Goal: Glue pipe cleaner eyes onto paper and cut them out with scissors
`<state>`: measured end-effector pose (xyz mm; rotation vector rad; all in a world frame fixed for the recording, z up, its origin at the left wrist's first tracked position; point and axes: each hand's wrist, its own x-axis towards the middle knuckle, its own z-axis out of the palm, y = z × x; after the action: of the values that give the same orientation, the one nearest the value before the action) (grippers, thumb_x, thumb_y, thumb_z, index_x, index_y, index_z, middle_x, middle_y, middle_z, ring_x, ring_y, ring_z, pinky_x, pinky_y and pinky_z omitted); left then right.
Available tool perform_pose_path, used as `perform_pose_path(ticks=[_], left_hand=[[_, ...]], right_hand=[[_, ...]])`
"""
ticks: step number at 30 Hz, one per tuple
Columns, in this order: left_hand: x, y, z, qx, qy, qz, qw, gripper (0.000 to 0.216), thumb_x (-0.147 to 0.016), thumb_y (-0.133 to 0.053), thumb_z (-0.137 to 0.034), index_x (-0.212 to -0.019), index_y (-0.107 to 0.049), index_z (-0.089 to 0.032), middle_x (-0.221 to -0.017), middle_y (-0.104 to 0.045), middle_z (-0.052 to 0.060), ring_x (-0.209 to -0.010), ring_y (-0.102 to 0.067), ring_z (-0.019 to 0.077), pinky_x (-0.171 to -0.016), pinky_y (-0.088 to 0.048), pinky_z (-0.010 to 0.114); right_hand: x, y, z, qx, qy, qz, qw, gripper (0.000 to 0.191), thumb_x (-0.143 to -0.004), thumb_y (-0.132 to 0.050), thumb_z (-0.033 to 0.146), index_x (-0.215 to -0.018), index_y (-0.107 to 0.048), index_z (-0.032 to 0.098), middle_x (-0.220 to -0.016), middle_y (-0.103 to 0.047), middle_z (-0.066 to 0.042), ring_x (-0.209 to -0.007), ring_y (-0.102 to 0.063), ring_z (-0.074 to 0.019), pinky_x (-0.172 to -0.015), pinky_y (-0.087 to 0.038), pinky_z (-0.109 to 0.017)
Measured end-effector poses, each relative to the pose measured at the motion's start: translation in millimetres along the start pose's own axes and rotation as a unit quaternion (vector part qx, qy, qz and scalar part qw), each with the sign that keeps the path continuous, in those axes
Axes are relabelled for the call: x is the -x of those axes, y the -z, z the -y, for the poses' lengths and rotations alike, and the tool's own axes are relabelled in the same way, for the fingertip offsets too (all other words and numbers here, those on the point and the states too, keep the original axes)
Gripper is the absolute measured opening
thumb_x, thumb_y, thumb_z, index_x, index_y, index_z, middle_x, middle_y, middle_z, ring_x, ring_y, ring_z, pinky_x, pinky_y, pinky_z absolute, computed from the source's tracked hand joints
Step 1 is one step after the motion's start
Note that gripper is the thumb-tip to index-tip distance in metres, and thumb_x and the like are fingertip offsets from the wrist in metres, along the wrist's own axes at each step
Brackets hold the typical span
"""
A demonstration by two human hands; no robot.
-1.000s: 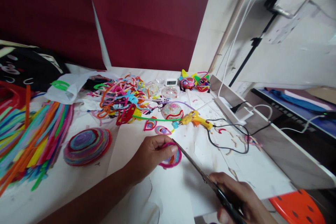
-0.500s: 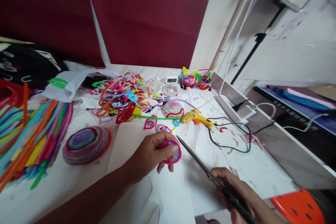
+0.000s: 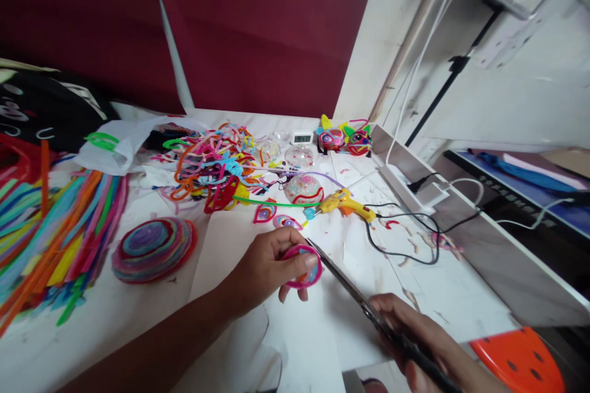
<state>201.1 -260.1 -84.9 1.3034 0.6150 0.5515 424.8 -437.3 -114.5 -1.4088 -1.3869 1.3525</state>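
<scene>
Between the thumb and fingers of my left hand [image 3: 271,264] is a small round coil of pipe cleaner [image 3: 314,270], with a pink rim and blue and orange inside. My thumb covers part of its face. My right hand [image 3: 415,331] grips the dark handles of a pair of scissors [image 3: 343,279]. Their blades look closed, and the tips point up and left, right by the coil's upper edge; whether they touch it I cannot tell. Just beyond my left hand, two eye-shaped pipe-cleaner pieces [image 3: 265,214] lie near a yellow glue gun [image 3: 348,204].
A large coiled pipe-cleaner dome [image 3: 154,249] and a bundle of straight pipe cleaners [image 3: 69,239] lie at left. Tangled pipe cleaners [image 3: 216,163], a small digital clock [image 3: 302,137] and decorated masks [image 3: 345,137] are at the back. The glue gun's black cord [image 3: 405,253] loops toward a power strip [image 3: 415,190].
The scissors' tips have come slightly closer to the coil's upper edge. My left hand has shifted a little to the right with the coil; both hands keep their hold.
</scene>
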Motion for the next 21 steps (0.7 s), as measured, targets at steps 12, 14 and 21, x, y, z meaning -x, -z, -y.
perform_pose_path(ticks=[12, 14, 21], left_hand=[[1, -2, -4, 0.001, 0.015, -0.003, 1.000, 0.033, -0.076, -0.076, -0.039, -0.075, -0.058, -0.012, -0.056, -0.062, -0.001, -0.045, -0.063, 0.0112, -0.032, -0.037, 0.011], [1, -2, -4, -0.002, 0.019, -0.008, 1.000, 0.033, -0.075, -0.076, -0.039, -0.074, -0.058, -0.012, -0.057, -0.062, -0.001, -0.045, -0.063, 0.0114, -0.032, -0.037, 0.011], [1, -2, -4, -0.016, 0.027, -0.012, 0.999, 0.033, -0.075, -0.075, -0.040, -0.073, -0.059, -0.011, -0.055, -0.062, -0.001, -0.044, -0.062, 0.0103, -0.032, -0.037, 0.011]], right_hand=[[-1, 3, -13, 0.083, 0.026, -0.080, 0.993, 0.066, -0.083, -0.055, 0.074, -0.125, -0.054, 0.023, -0.074, -0.050, 0.001, -0.053, -0.043, -0.0115, -0.050, -0.041, -0.022], [-1, 3, -18, 0.077, 0.013, -0.083, 0.993, 0.065, -0.083, -0.055, 0.073, -0.125, -0.054, 0.024, -0.077, -0.052, 0.001, -0.054, -0.045, -0.0121, -0.051, -0.041, -0.023], [-3, 8, -18, 0.079, 0.020, -0.042, 0.996, 0.059, -0.084, -0.057, 0.070, -0.124, -0.051, 0.027, -0.070, -0.041, 0.004, -0.055, -0.036, -0.0117, -0.049, -0.028, -0.023]])
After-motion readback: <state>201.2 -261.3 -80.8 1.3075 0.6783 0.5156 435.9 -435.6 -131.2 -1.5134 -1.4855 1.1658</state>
